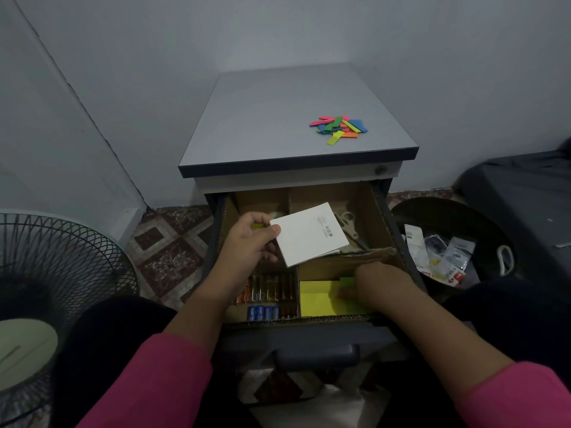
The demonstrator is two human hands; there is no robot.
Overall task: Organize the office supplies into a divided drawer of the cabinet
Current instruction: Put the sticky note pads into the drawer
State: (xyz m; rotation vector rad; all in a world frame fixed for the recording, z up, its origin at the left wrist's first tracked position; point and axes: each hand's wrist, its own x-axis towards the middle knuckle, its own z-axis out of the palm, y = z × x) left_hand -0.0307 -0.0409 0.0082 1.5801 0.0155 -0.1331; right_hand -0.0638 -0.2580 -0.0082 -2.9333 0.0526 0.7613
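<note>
The cabinet's top drawer [381,211] stands pulled out, split by cardboard dividers. My left hand [251,239] holds a white pad of paper [309,234] by its left edge above the drawer's middle, with something small and yellow-green tucked in the palm. My right hand [370,284] reaches into the front right compartment and rests on a stack of yellow and green sticky notes [321,298]; its fingers are blurred. Batteries [268,293] fill the front left compartment. Scissors [347,223] lie in the back right compartment. A pile of colourful page flags [340,128] sits on the cabinet top [262,118].
A black bin [445,242] holding torn packaging stands right of the cabinet, beside a dark case [525,193]. A floor fan [46,267] stands at the left. Walls close in behind the cabinet. My knees flank the drawer front [309,341].
</note>
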